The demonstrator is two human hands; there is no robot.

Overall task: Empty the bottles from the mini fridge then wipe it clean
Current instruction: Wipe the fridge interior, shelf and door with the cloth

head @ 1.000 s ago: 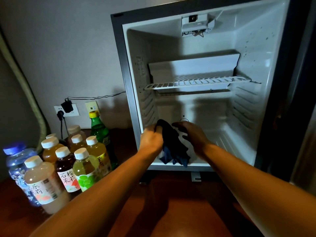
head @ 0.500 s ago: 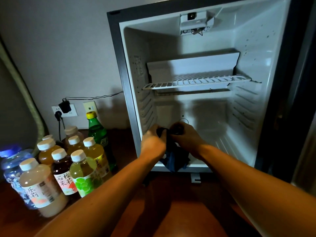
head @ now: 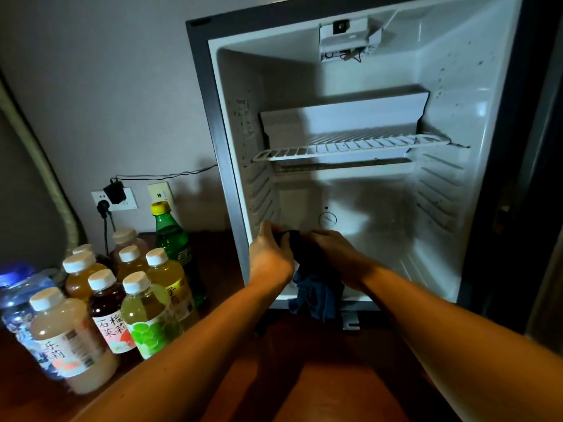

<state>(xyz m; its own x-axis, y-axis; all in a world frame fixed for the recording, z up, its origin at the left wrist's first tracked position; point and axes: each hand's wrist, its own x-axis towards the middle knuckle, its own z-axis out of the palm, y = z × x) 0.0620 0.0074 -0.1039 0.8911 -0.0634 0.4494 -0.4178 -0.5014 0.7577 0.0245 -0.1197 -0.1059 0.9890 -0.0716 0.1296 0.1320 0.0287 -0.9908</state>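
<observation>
The mini fridge stands open with a white interior and no bottles inside; one wire shelf spans its middle. At the front of its floor my left hand and my right hand both grip a dark blue cloth, which bunches between them and hangs down over the fridge's lower front edge. Several bottles of juice, tea and water stand grouped on the wooden surface left of the fridge, with a green bottle at the back of the group.
Dark specks dot the fridge's side walls. A wall socket with a plugged adapter and cables sits behind the bottles. A thick hose runs down the left wall. The dark fridge door stands open at the right. A wooden surface lies below my arms.
My hands have drawn together and bunched the cloth tighter; more of it now hangs over the front edge. The view has shifted slightly closer and left.
</observation>
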